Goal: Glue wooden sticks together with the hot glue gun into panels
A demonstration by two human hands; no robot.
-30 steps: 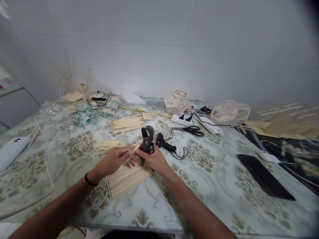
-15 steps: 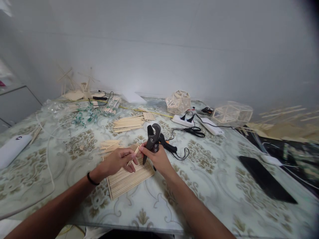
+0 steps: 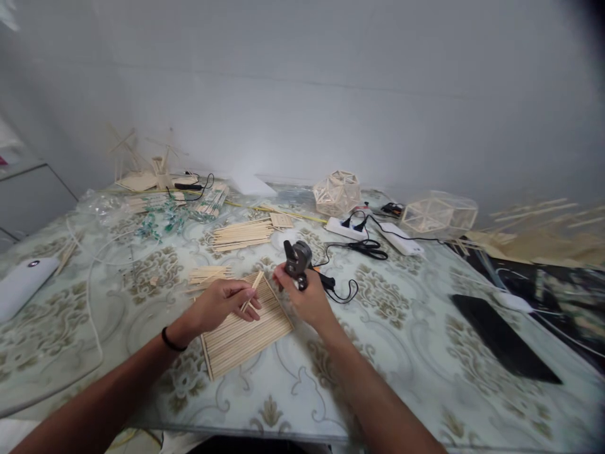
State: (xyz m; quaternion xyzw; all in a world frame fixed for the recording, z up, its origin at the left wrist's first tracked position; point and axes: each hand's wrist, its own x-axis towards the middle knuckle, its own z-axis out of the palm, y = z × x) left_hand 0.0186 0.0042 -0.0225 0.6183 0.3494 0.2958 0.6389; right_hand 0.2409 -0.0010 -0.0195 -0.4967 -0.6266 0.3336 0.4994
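Between its thumb and fingers, my left hand (image 3: 228, 304) pinches a short wooden stick (image 3: 255, 285), held just above a panel of sticks laid side by side (image 3: 246, 343). My right hand (image 3: 306, 295) is wrapped round a dark cutter with a curved jaw (image 3: 297, 258), right of the panel. The cutter and the stick are apart. Behind my left hand lies a small bundle of thin sticks (image 3: 208, 275). Farther back is a larger pile of sticks (image 3: 242, 234), beside a small stick panel (image 3: 282, 220).
A black-handled tool with a cord (image 3: 326, 281) lies just beyond my right hand. Behind it are a power strip (image 3: 347, 229) and two stick frame models, one rounded (image 3: 337, 192), one longer (image 3: 440, 213). A black slab (image 3: 505, 339) lies right, a white device (image 3: 29, 287) left.
My right hand has moved slightly right, away from the stick, and the cutter has turned in it. The left hand stays nearly in place with the stick.
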